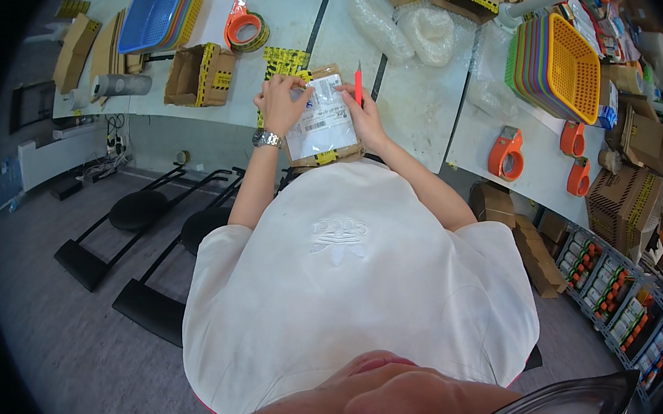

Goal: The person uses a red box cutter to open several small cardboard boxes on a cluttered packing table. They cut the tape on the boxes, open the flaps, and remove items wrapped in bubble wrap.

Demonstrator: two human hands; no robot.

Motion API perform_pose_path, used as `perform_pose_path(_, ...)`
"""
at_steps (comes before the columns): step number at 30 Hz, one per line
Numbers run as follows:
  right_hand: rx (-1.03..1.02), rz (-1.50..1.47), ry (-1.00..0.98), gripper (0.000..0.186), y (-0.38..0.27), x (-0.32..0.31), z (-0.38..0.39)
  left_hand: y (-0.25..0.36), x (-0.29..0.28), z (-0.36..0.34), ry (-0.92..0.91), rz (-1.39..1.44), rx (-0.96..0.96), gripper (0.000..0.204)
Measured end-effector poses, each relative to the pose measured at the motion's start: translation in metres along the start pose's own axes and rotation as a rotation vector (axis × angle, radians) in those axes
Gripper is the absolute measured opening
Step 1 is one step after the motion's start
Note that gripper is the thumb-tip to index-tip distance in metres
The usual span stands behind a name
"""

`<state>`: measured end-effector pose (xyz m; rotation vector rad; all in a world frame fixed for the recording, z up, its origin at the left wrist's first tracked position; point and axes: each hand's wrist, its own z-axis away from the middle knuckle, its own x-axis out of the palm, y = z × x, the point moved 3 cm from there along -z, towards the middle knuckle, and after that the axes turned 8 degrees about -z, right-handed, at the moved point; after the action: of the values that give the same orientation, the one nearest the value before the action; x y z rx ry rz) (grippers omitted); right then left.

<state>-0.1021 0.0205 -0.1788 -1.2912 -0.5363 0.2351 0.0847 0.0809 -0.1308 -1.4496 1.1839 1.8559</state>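
A brown cardboard parcel (302, 158) bound with yellow-and-black tape lies at the table's near edge, in front of my chest. On its top is a white shipping label (324, 128). My left hand (280, 103), with a metal watch at the wrist, bends over the parcel's left side; its curled fingertips pinch at the label's upper left edge. On the other side my right hand (365, 120) grips a slim red craft knife (358, 86), its thin dark tip pointing away from me. My right fingertips also touch the label's upper right edge.
Left are an open carton (200, 77), an orange tape dispenser (244, 29), stacked baskets (156, 10) and a grey roll (123, 85). Bubble wrap (408, 30) lies behind. Right are more baskets (572, 66) and several dispensers (506, 154). Black-seated chairs (138, 209) stand below left.
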Motion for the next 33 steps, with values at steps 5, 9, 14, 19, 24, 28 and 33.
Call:
perform_pose_path(5,0.034,-0.111,-0.036,0.025,-0.002,-0.001,0.006,0.001,-0.008,0.004,0.025,0.111,0.076,0.022)
perform_pose_path(9,0.142,-0.297,-0.056,0.025,-0.013,-0.013,0.012,0.012,-0.031,0.018,0.110,0.167,0.160,0.017)
perform_pose_path(14,-0.072,-0.176,-0.030,0.035,-0.043,-0.016,0.000,0.032,-0.056,0.037,0.188,0.247,0.258,0.016)
perform_pose_path(19,0.024,-0.022,-0.201,0.039,-0.069,-0.018,-0.016,0.042,-0.064,0.040,0.144,0.191,0.287,0.021)
perform_pose_path(24,-0.175,0.238,-0.301,0.032,-0.091,-0.018,-0.021,0.043,-0.068,0.044,0.125,0.205,0.292,0.023)
perform_pose_path(28,-0.152,0.262,-0.314,0.026,-0.094,-0.019,-0.021,0.042,-0.064,0.042,0.136,0.222,0.265,0.017)
perform_pose_path(33,-0.135,0.233,-0.284,0.024,-0.093,-0.021,-0.018,0.043,-0.063,0.040,0.154,0.241,0.262,0.012)
